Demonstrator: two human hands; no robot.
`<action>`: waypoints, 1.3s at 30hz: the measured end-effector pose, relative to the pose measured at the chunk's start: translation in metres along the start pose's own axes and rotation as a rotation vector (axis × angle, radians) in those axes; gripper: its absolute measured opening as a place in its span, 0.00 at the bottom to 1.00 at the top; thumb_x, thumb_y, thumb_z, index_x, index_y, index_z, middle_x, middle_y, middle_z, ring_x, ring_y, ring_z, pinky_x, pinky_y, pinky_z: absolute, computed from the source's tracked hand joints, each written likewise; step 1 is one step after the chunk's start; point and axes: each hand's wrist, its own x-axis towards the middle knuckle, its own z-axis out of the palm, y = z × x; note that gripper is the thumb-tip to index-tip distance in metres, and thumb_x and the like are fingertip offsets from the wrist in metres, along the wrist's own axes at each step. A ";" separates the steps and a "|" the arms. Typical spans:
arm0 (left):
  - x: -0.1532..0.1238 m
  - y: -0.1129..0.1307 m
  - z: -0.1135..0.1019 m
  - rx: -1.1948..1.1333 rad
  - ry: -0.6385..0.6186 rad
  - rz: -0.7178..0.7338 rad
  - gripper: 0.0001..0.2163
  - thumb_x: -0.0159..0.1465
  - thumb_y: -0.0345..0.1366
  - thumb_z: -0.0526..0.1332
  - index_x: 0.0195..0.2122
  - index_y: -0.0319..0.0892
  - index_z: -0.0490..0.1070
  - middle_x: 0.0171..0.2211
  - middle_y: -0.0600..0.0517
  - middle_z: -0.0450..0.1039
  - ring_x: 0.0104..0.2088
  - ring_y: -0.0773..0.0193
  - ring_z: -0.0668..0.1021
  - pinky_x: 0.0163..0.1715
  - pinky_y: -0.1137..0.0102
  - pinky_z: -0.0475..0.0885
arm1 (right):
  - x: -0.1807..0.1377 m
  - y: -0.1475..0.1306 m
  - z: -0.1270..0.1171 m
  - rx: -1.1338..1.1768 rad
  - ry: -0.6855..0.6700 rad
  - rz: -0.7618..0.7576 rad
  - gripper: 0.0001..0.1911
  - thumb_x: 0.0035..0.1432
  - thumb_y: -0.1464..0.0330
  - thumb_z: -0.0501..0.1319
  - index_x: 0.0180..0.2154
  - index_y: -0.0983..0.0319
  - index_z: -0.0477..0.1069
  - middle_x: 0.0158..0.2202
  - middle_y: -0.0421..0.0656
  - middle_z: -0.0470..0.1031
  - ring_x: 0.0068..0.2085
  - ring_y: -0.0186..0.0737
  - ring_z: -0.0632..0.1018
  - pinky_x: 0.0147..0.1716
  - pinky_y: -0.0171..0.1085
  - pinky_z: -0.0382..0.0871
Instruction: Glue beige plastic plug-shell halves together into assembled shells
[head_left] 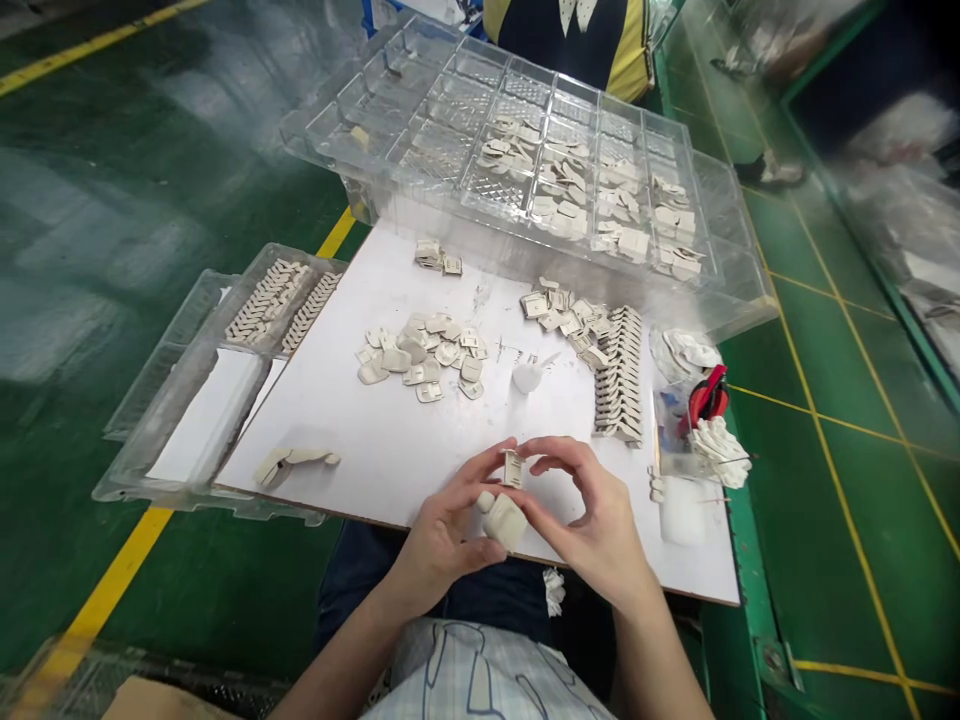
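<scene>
Green floor (pixel 225 140) lies left of a clear tray (pixel 127 482) and white counter (pixel 360 440). Over the counter's near edge, the left hand (pixel 442 545) has a beige block (pixel 504 522) in its grip; the right hand (pixel 596 520), grip narrow, pinches a small clip (pixel 513 469).

Seen from above, we wear a pale blue-and-white checked top (pixel 487 680) printed with large, irregular shapes in dark outline, several long and rounded, others angular. Below its hem, our dark blue trousers (pixel 351 578) show. Our visible forearms (pixel 341 650) and fingers (pixel 564 449) are bare.
</scene>
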 end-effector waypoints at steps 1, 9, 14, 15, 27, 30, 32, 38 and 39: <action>0.000 -0.001 -0.001 -0.039 0.050 -0.010 0.20 0.54 0.52 0.74 0.42 0.45 0.84 0.68 0.41 0.65 0.70 0.39 0.60 0.67 0.55 0.58 | 0.004 0.002 0.000 0.015 -0.014 0.006 0.19 0.60 0.69 0.68 0.52 0.53 0.69 0.49 0.43 0.79 0.41 0.40 0.80 0.43 0.41 0.78; 0.010 -0.006 0.001 -0.585 0.253 -0.158 0.19 0.54 0.55 0.73 0.41 0.50 0.84 0.59 0.47 0.76 0.64 0.49 0.71 0.52 0.65 0.69 | 0.075 0.056 0.009 0.099 0.262 0.263 0.13 0.50 0.61 0.72 0.34 0.60 0.73 0.25 0.34 0.67 0.23 0.32 0.66 0.26 0.37 0.64; 0.016 -0.007 0.009 -0.855 0.253 -0.271 0.17 0.53 0.53 0.74 0.39 0.51 0.83 0.55 0.48 0.78 0.61 0.53 0.73 0.46 0.69 0.68 | 0.064 0.053 0.007 0.308 0.327 0.209 0.16 0.59 0.53 0.63 0.33 0.58 0.69 0.31 0.39 0.70 0.28 0.35 0.70 0.26 0.36 0.65; 0.017 -0.007 0.010 -0.877 0.251 -0.286 0.17 0.53 0.53 0.74 0.39 0.51 0.83 0.55 0.48 0.77 0.61 0.53 0.72 0.46 0.70 0.67 | 0.059 0.052 0.004 0.401 0.328 0.212 0.16 0.59 0.52 0.63 0.36 0.58 0.68 0.34 0.40 0.72 0.28 0.35 0.72 0.24 0.36 0.64; 0.017 -0.007 0.009 -0.751 0.150 -0.283 0.18 0.54 0.57 0.72 0.39 0.53 0.84 0.57 0.48 0.77 0.56 0.54 0.74 0.43 0.69 0.63 | 0.058 0.046 -0.010 0.678 0.233 0.186 0.25 0.52 0.41 0.64 0.33 0.56 0.69 0.24 0.35 0.59 0.19 0.30 0.54 0.15 0.35 0.47; 0.016 -0.007 0.009 -0.722 0.147 -0.292 0.19 0.54 0.58 0.71 0.39 0.53 0.84 0.57 0.47 0.76 0.57 0.52 0.73 0.43 0.68 0.63 | 0.059 0.038 0.000 0.722 0.342 0.176 0.26 0.59 0.42 0.60 0.27 0.57 0.64 0.25 0.35 0.54 0.20 0.30 0.53 0.17 0.36 0.47; 0.016 -0.008 0.009 -0.720 0.144 -0.287 0.18 0.54 0.58 0.72 0.39 0.53 0.84 0.57 0.47 0.77 0.55 0.53 0.74 0.43 0.68 0.63 | 0.058 0.034 0.008 0.739 0.434 0.127 0.27 0.58 0.48 0.65 0.23 0.58 0.58 0.24 0.34 0.50 0.21 0.30 0.54 0.19 0.36 0.48; 0.017 -0.010 0.009 -0.708 0.141 -0.277 0.18 0.54 0.57 0.71 0.39 0.53 0.84 0.56 0.48 0.78 0.53 0.55 0.76 0.42 0.69 0.64 | 0.050 0.037 0.019 0.462 0.507 -0.012 0.27 0.62 0.52 0.63 0.20 0.58 0.56 0.22 0.36 0.53 0.25 0.35 0.59 0.25 0.39 0.50; 0.017 -0.010 0.009 -0.702 0.143 -0.279 0.18 0.54 0.58 0.71 0.39 0.53 0.84 0.55 0.48 0.78 0.53 0.55 0.76 0.41 0.69 0.64 | 0.049 0.038 0.019 0.422 0.504 -0.016 0.28 0.62 0.52 0.62 0.19 0.58 0.55 0.21 0.36 0.53 0.24 0.36 0.59 0.25 0.39 0.50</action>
